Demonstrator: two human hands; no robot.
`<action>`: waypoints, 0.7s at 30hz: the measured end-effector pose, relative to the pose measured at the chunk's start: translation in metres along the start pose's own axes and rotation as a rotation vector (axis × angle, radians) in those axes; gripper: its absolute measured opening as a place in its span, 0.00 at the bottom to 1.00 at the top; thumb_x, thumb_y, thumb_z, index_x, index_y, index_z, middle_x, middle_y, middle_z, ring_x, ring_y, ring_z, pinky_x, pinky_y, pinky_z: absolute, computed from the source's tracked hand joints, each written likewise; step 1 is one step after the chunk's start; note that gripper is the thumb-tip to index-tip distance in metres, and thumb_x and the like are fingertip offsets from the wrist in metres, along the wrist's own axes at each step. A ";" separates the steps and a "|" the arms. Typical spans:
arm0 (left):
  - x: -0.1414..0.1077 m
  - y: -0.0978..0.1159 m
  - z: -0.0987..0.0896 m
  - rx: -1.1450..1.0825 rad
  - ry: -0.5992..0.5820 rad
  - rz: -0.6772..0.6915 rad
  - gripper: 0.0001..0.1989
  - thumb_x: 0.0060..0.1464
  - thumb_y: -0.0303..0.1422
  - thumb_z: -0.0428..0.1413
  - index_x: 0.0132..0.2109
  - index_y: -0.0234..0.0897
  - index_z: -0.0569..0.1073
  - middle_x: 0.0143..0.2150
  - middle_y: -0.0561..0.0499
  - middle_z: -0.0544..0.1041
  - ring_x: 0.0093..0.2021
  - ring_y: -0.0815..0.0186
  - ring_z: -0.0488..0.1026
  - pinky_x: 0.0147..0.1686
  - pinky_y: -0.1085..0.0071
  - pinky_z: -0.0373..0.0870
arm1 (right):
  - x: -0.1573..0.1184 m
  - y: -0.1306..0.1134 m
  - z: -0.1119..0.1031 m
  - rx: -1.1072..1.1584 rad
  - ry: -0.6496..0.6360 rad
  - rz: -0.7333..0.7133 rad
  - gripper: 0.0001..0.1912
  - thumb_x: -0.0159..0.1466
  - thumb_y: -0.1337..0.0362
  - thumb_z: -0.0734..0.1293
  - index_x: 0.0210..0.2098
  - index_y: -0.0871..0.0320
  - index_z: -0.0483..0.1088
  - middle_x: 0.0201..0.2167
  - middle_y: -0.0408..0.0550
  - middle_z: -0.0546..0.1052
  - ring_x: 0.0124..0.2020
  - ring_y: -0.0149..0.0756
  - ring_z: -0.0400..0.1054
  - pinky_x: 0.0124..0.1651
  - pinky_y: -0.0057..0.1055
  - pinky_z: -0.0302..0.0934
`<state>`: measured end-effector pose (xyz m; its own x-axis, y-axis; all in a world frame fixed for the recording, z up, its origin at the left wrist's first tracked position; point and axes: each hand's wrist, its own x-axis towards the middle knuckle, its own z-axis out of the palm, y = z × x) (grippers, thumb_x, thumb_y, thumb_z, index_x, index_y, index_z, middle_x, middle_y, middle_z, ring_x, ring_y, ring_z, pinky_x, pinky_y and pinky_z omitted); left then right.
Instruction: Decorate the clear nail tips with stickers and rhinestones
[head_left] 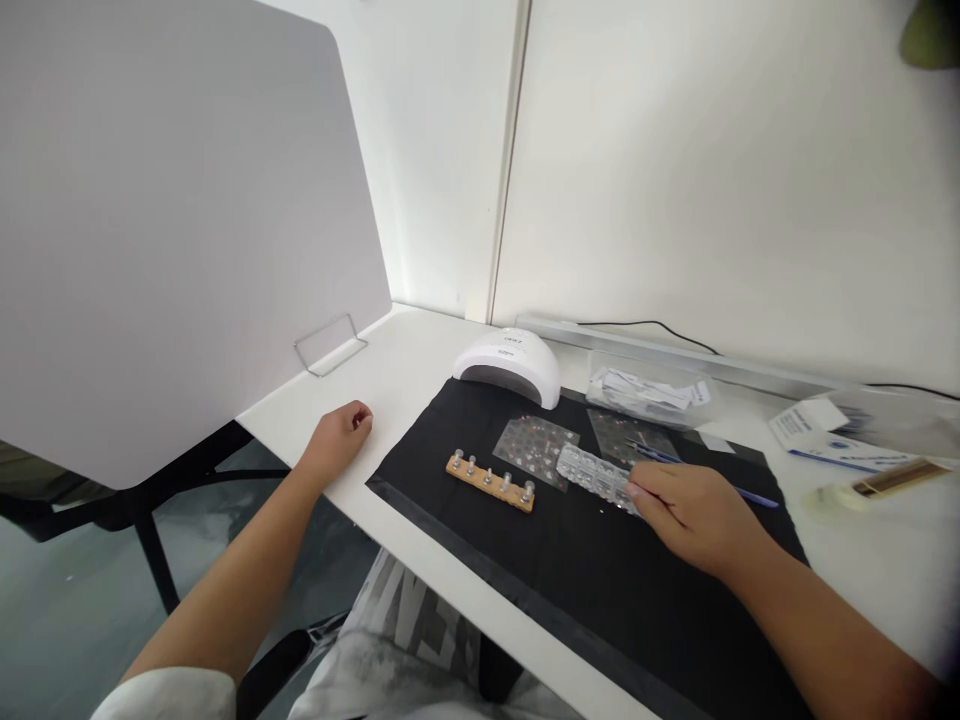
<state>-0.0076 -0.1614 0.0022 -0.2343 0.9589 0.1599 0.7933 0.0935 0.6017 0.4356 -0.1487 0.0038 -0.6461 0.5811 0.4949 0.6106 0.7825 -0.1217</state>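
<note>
My right hand (pixel 694 515) grips the right end of a clear plastic case (pixel 596 476) with small compartments, over the black mat (pixel 555 560). My left hand (pixel 337 440) rests on the white table near its front edge, left of the mat, with its fingers curled; whether anything is in them is hidden. A wooden strip (pixel 489 484) with several small round-topped metal posts lies on the mat between my hands. Behind the case is a clear sheet (pixel 534 450) dotted with small shiny pieces. Another such sheet (pixel 619 432) lies farther back, partly under a thin pen-like tool (pixel 651 452).
A white dome-shaped lamp (pixel 510 362) stands at the mat's back edge. Behind the mat sits a clear container (pixel 649 395) with white packets. At the right are a white and blue box (pixel 832 445) and a brush (pixel 885 482). A grey panel (pixel 187 220) stands at the left.
</note>
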 end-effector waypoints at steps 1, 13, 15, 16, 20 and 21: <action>-0.002 0.002 -0.001 -0.059 -0.003 -0.025 0.07 0.51 0.37 0.50 0.32 0.38 0.70 0.27 0.52 0.69 0.30 0.63 0.66 0.33 0.67 0.60 | 0.000 0.000 0.000 0.000 0.002 -0.002 0.16 0.67 0.66 0.55 0.22 0.55 0.56 0.17 0.41 0.63 0.18 0.33 0.60 0.24 0.30 0.49; -0.077 0.084 0.016 -1.084 -0.430 -0.164 0.09 0.51 0.37 0.58 0.31 0.37 0.71 0.30 0.53 0.68 0.26 0.72 0.59 0.28 0.73 0.58 | 0.039 -0.081 -0.014 0.251 0.004 0.092 0.06 0.64 0.63 0.61 0.31 0.57 0.66 0.27 0.44 0.69 0.26 0.36 0.63 0.29 0.31 0.55; -0.084 0.093 0.023 -1.155 -0.504 -0.188 0.09 0.52 0.38 0.59 0.31 0.37 0.72 0.30 0.52 0.68 0.26 0.72 0.59 0.28 0.72 0.57 | 0.047 -0.102 -0.008 0.284 0.043 0.100 0.08 0.64 0.60 0.64 0.39 0.58 0.68 0.34 0.48 0.71 0.30 0.38 0.64 0.32 0.33 0.57; -0.087 0.097 0.026 -1.178 -0.537 -0.197 0.09 0.51 0.38 0.60 0.30 0.37 0.72 0.30 0.52 0.68 0.26 0.72 0.59 0.28 0.72 0.56 | 0.050 -0.109 -0.003 0.295 0.060 0.093 0.10 0.65 0.58 0.65 0.40 0.58 0.67 0.36 0.49 0.71 0.32 0.41 0.65 0.34 0.35 0.58; -0.095 0.108 0.034 -1.198 -0.633 -0.228 0.11 0.50 0.39 0.61 0.29 0.36 0.73 0.28 0.52 0.67 0.24 0.72 0.57 0.26 0.72 0.53 | 0.058 -0.123 0.013 0.297 0.140 0.071 0.17 0.65 0.52 0.67 0.44 0.60 0.67 0.41 0.54 0.71 0.40 0.48 0.65 0.43 0.42 0.59; -0.097 0.110 0.036 -1.198 -0.642 -0.236 0.11 0.50 0.39 0.61 0.29 0.36 0.73 0.27 0.52 0.66 0.24 0.71 0.56 0.27 0.72 0.53 | 0.058 -0.124 0.016 0.293 0.146 0.064 0.18 0.66 0.52 0.67 0.44 0.60 0.67 0.41 0.54 0.71 0.40 0.48 0.65 0.43 0.43 0.59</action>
<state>0.1222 -0.2343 0.0250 0.2627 0.9375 -0.2281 -0.2691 0.2982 0.9158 0.3149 -0.2082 0.0338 -0.5254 0.6093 0.5939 0.4760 0.7890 -0.3885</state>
